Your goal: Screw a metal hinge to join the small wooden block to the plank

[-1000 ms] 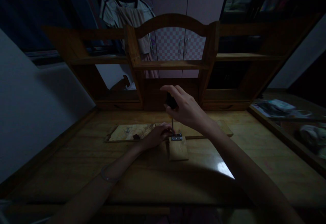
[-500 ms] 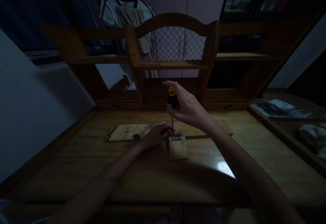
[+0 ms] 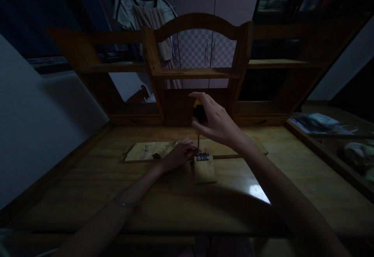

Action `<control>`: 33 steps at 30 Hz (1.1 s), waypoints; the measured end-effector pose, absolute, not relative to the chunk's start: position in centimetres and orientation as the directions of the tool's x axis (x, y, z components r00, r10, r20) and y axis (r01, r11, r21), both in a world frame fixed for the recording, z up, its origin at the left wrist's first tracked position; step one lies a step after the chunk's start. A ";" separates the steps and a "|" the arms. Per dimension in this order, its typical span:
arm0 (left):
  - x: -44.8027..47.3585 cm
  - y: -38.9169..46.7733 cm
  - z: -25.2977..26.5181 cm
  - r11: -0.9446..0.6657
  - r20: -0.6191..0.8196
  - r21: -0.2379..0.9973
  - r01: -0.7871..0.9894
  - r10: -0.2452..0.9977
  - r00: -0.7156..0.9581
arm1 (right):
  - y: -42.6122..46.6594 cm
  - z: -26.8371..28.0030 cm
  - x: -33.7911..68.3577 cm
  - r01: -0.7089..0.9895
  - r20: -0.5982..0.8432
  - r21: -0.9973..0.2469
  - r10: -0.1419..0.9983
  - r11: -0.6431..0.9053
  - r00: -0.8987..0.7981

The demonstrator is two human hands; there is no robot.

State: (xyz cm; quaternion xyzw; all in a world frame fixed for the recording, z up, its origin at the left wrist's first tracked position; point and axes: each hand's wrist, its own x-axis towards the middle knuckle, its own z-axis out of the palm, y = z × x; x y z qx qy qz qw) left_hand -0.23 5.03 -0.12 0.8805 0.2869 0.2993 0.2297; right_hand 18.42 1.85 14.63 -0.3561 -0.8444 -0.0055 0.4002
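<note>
My right hand (image 3: pixel 216 120) is wrapped round the black and yellow handle of a screwdriver (image 3: pixel 199 113). Its shaft points straight down, and the tip meets the left end of a small metal hinge (image 3: pixel 203 156). Screw heads show on the hinge's near leaf, which lies on a small square wooden block (image 3: pixel 205 172). Behind the block a long wooden board (image 3: pixel 146 150) lies crosswise, rough and dark at its left end. My left hand (image 3: pixel 181 152) rests over that board, fingers curled together beside the screwdriver tip. What they pinch, if anything, is hidden.
The work lies on a wooden desk (image 3: pixel 163 210). A wooden shelf unit (image 3: pixel 195 74) rises along its back edge. At the right, a lower surface holds plastic-wrapped items (image 3: pixel 324 120) and a pale bundle (image 3: pixel 358 154). A wall (image 3: pixel 43 113) closes off the left side.
My right hand has turned slightly round the screwdriver handle, hiding more of its yellow top. The left hand, hinge and boards have hardly moved.
</note>
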 end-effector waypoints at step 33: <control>-0.3 4.8 0.6 -0.713 0.377 0.561 0.421 0.673 0.637 | 1.6 14.7 18.4 0.672 0.663 -0.257 0.633 0.694 -0.400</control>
